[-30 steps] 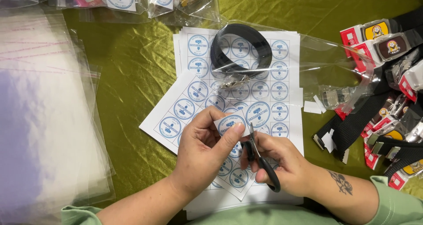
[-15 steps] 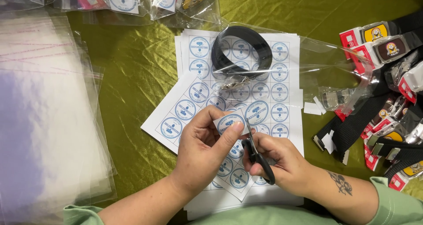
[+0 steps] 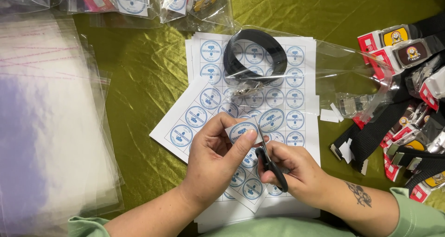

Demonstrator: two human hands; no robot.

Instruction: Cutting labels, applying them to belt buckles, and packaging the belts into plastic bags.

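My left hand (image 3: 213,158) pinches a small square of paper (image 3: 244,131) bearing a round blue sticker, thumb on the near face and fingers curled behind it, so that hand is closed on the piece. My right hand (image 3: 296,172) grips a pair of black-handled scissors (image 3: 269,160); my fingers are through the loops and wrapped tightly around them, and the thin blades point up and away from me, meeting the right edge of the paper square. The two hands are close together, nearly touching at the thumbs.

Under both hands lie sheets of stickers (image 3: 204,112), white pages printed with rows of round blue labels. One sheet is angled off to the left of my left hand, and a stack lies straight beyond my fingertips. Past that, further from me, a rolled black belt (image 3: 255,54) rests in a clear plastic bag (image 3: 343,70) on top of the stack.

To the right of my right hand is a heap of black belts with red and white buckles (image 3: 398,44). To the left of my left hand is a pile of clear plastic sleeves (image 3: 46,125). Everything sits on a shiny green cloth (image 3: 139,65). Beyond it all, a few packed bags (image 3: 134,0) lie at the far edge.
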